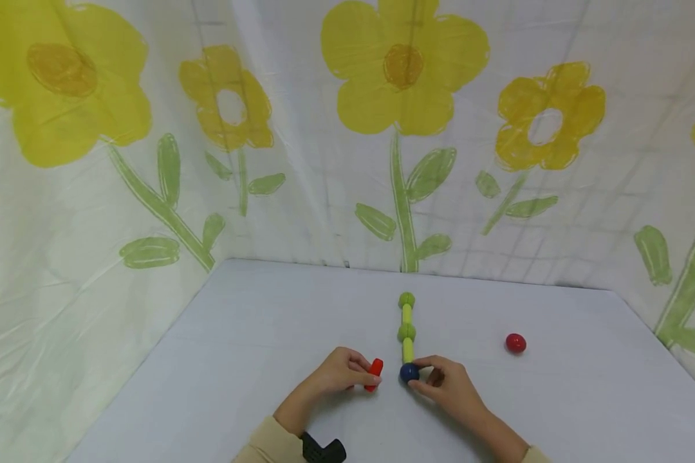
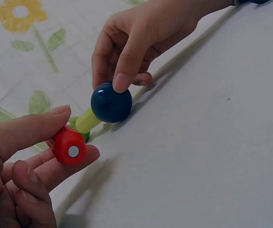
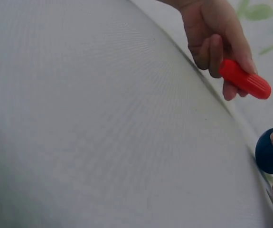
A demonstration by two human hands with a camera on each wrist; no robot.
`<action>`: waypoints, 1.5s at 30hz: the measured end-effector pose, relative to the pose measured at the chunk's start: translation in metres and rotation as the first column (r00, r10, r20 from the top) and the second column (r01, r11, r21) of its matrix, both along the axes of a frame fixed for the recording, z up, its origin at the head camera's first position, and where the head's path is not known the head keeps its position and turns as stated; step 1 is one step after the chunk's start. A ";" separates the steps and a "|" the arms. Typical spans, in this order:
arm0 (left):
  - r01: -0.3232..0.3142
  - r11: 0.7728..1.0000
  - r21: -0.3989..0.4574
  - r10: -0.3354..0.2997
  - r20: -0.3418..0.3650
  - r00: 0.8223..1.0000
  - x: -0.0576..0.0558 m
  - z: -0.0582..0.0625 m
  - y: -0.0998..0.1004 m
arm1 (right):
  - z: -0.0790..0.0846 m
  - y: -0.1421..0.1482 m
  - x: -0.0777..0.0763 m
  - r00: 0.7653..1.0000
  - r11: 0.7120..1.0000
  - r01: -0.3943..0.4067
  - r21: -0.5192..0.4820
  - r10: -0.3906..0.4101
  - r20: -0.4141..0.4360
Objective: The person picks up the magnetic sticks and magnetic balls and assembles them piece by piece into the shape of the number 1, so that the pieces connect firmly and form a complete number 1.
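Observation:
A short red ribbed rod (image 1: 374, 374) is pinched between the thumb and fingers of my left hand (image 1: 343, 373); its near end shows a pale round disc (image 2: 73, 151) in the left wrist view. My right hand (image 1: 448, 387) pinches a glossy dark blue ball (image 1: 408, 373) between thumb and fingers. This ball stands at the near end of a straight chain of yellow-green rods (image 1: 407, 314) and green balls (image 1: 407, 332), which runs away from me along the table. A small gap separates the red rod from the blue ball.
A red ball (image 1: 516, 343) lies on the white table (image 1: 255, 321), to the right of the chain. Behind the table hangs a white curtain (image 1: 307, 212) painted with yellow flowers. A black device (image 1: 324, 450) is at my left wrist.

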State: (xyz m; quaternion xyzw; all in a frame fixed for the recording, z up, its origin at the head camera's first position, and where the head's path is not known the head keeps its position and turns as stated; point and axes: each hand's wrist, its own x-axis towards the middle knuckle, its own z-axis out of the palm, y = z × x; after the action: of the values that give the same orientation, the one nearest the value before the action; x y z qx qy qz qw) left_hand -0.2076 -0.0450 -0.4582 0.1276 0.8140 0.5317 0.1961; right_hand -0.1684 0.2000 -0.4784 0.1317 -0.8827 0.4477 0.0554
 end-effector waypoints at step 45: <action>-0.011 0.996 0.092 -0.001 0.120 0.993 0.026 -0.005 0.037 | 0.002 0.004 -0.001 0.997 0.993 -0.079 -0.093 0.080 -0.002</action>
State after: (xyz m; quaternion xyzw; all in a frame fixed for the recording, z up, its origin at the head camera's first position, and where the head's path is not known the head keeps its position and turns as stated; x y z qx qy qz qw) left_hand -0.1814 -0.0082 -0.4634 0.1023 0.7756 0.5760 0.2371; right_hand -0.1689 0.2038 -0.4766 0.1637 -0.8551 0.4901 0.0430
